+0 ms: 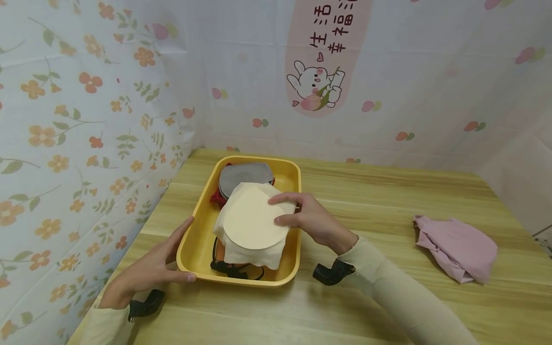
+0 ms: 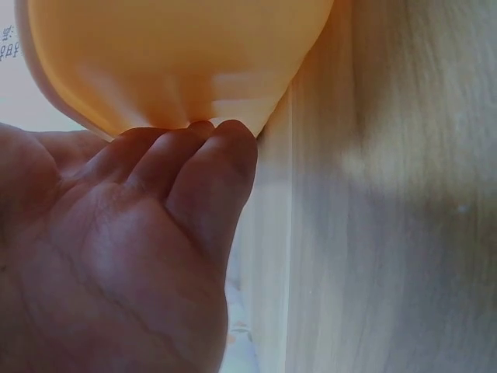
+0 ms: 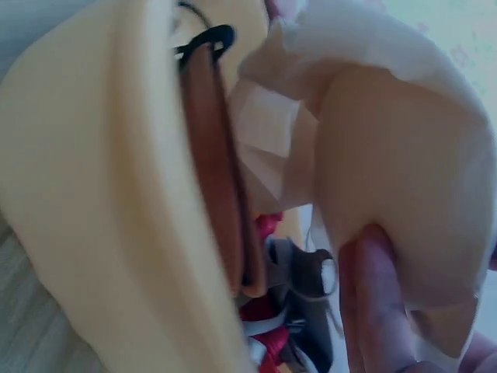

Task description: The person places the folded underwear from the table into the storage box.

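Observation:
A cream fabric hat [image 1: 252, 218] with a round flat top and soft crumpled edge is at the yellow plastic bin [image 1: 299, 179]. My right hand [image 1: 312, 215] pinches its right side between thumb and fingers. In the right wrist view the fingers [image 3: 377, 295] press on the hat [image 3: 411, 171], its edge hanging loose beside the bin wall [image 3: 147, 186]. My left hand [image 1: 155, 266] spans the bin's front left corner, index finger along the left rim, thumb at the front. From the left wrist, bent fingertips [image 2: 225, 144] touch the bin's outer wall [image 2: 186, 62].
Inside the bin lie a grey flat item [image 1: 246, 177] over something red [image 1: 215, 196], and an orange-brown item with black straps [image 1: 233, 269]. A folded pink cloth item [image 1: 459, 247] rests on the wooden table [image 1: 362, 196] at right. Patterned curtains hang at the back and left.

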The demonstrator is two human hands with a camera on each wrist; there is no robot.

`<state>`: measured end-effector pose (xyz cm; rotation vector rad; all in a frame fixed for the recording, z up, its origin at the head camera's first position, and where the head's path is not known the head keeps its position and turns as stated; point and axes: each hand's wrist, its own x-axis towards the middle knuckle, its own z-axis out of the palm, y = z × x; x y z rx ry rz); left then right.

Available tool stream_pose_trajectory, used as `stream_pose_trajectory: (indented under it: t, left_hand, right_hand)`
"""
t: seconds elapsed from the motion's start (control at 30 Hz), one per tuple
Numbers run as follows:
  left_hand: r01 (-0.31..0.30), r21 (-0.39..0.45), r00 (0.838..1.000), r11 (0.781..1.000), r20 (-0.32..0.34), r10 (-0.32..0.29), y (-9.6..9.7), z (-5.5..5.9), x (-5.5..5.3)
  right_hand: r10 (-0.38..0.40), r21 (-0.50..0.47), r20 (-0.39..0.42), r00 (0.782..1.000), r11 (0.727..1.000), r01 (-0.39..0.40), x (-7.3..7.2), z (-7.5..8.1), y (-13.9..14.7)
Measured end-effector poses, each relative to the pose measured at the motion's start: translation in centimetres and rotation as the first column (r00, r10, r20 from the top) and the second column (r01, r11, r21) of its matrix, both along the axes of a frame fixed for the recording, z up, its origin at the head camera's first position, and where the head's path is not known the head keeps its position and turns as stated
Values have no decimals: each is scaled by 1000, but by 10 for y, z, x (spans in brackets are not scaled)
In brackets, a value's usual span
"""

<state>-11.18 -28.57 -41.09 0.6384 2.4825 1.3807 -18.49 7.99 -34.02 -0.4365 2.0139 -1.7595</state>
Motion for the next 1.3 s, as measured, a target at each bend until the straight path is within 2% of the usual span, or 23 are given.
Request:
stream_pose_trajectory:
  t: [0.27, 0.4, 0.57, 0.77, 0.87, 1.0, 1.1, 1.3]
  left_hand:
    - [20, 11, 1000, 1000, -18, -20, 1, 1, 0]
    - [24, 10, 999, 1000, -30, -24, 0, 1, 0]
    - [11, 5, 999, 1000, -30, -10, -1, 0, 0]
    - [8, 18, 1000, 1000, -16, -7, 0, 1, 1]
    - [9, 22, 1000, 1000, -8, -9, 0, 1, 0]
    - [1, 10, 1000, 1000, 5, -1, -1, 0, -1]
    - [-8, 3, 1000, 1000, 17, 8, -1, -1, -1]
    - [-3, -1, 1000, 1000, -12, 3, -2, -2, -1]
  right_hand:
    - [57, 130, -24, 998, 990, -54, 3, -12, -11]
    - [107, 238, -83, 991, 968, -84, 4, -15, -14]
    - [169, 410, -192, 967, 909, -77, 3, -15, -19]
    - [294, 569, -297, 909, 819, -78, -2, -16, -22]
    - [343, 598, -308, 888, 795, -99, -3, -16, -22]
    - [368, 625, -311, 876, 773, -103, -3, -17, -22]
    - [358, 617, -298, 885, 780, -108, -3, -17, -19]
    - [306, 517, -201, 931, 840, -165, -2, -10, -11]
